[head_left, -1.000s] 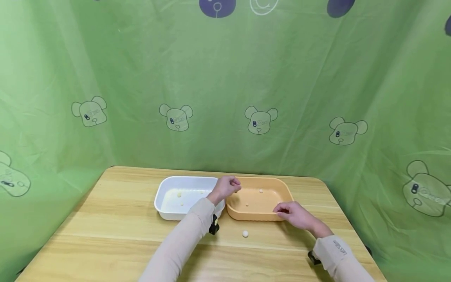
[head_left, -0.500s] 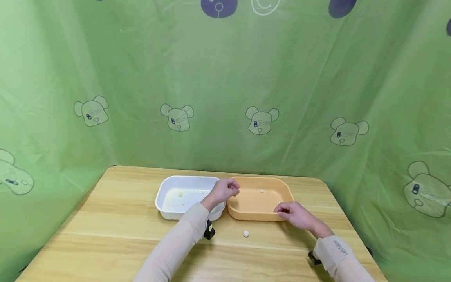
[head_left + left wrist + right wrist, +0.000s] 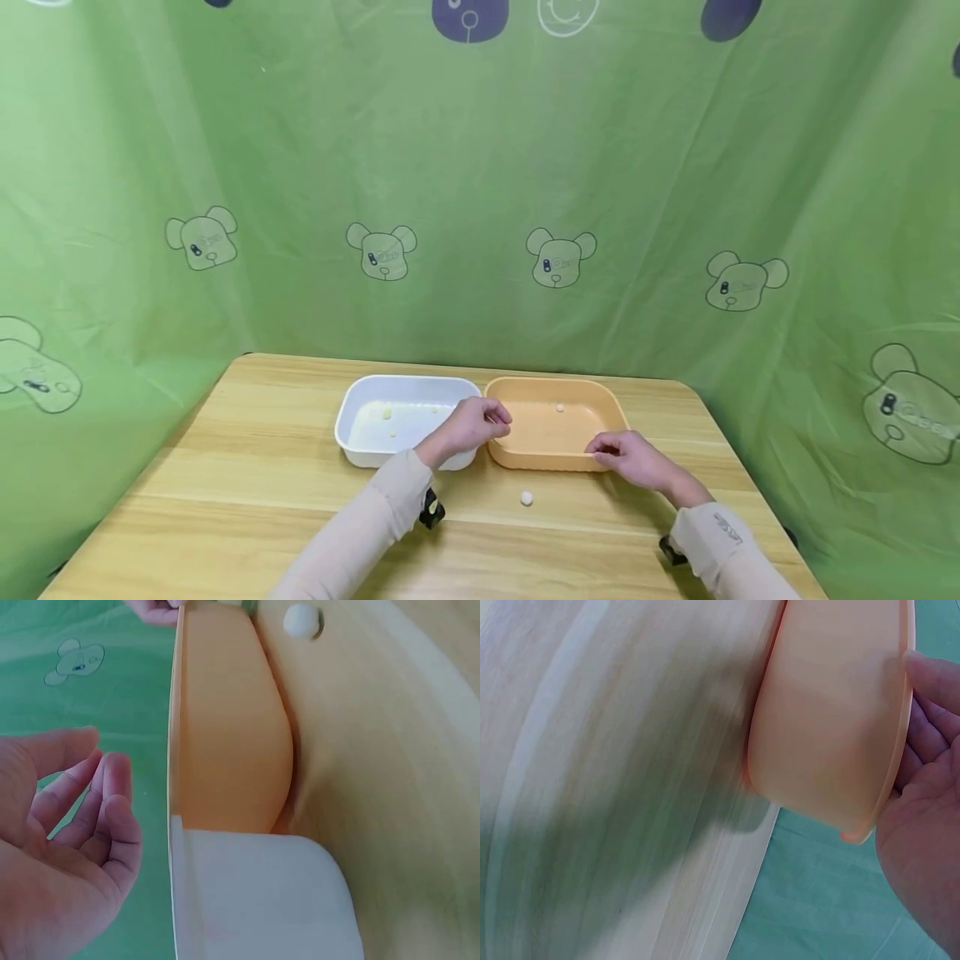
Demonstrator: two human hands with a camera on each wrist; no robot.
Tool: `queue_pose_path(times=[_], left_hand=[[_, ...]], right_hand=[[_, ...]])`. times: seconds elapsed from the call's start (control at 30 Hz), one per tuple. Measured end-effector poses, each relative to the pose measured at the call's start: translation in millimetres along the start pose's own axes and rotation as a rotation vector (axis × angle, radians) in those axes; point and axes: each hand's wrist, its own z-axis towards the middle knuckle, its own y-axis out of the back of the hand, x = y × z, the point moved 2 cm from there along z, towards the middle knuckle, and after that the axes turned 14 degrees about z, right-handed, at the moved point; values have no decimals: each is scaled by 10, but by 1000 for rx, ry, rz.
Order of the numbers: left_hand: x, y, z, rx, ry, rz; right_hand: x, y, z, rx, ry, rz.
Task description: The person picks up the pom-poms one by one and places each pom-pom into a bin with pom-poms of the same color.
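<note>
My left hand (image 3: 468,423) hovers over the adjoining ends of the white tray (image 3: 375,457) and the orange tray (image 3: 536,460). Its fingers are loosely curled, thumb tip close to the index finger, and nothing shows between them in the left wrist view. At the orange tray's near right corner my right hand (image 3: 633,458) grips the rim, thumb outside and fingers inside. A small white ball (image 3: 560,407) lies in the orange tray. Several small pale yellow bits (image 3: 387,413) are spread in the white tray.
One larger white ball (image 3: 527,497) rests on the wooden table (image 3: 225,500) in front of the orange tray. A green curtain (image 3: 465,333) with bear drawings hangs behind the table and along both sides. Each sleeve carries a black wrist device (image 3: 432,510).
My left hand has drawn slightly back and down toward the near edge of the trays. A tiny speck in the orange tray is no longer visible. The right hand keeps its grip.
</note>
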Motion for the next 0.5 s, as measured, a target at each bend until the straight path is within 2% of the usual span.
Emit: queue_pose_path(times=[0.5], left_hand=[[-86, -163, -243, 58, -44, 1]], right_hand=[[25, 0, 5, 0, -12, 1]])
